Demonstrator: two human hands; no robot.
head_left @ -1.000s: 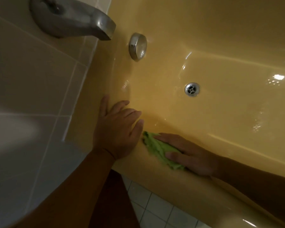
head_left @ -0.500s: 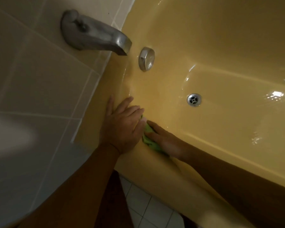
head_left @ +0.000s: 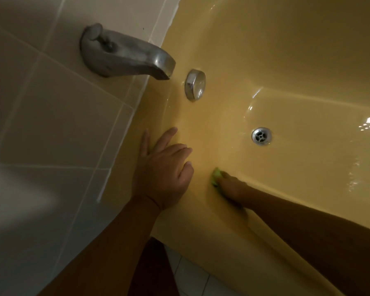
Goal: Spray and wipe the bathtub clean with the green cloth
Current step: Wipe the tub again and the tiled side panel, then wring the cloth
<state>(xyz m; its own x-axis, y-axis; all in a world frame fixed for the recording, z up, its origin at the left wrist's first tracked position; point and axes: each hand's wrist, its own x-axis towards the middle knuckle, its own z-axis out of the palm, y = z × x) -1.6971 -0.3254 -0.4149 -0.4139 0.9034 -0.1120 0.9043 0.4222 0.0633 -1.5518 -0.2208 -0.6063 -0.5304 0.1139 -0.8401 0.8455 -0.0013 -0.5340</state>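
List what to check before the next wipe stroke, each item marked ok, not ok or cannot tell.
1. Green cloth pressed on the bathtub wall under the right hand: ok.
2. Left hand flat on the tub near the rim, apart from the cloth: ok.
3. Surface between cloth and drain free of objects: ok.
4. Right hand's hold on the cloth: cannot tell, the hand covers most of it.
5. Wall wetted by spray: cannot tell, only glare shows.

right hand (head_left: pixel 231 189) and green cloth (head_left: pixel 215 176) slid down off the rim, apart from left hand (head_left: pixel 162 174)
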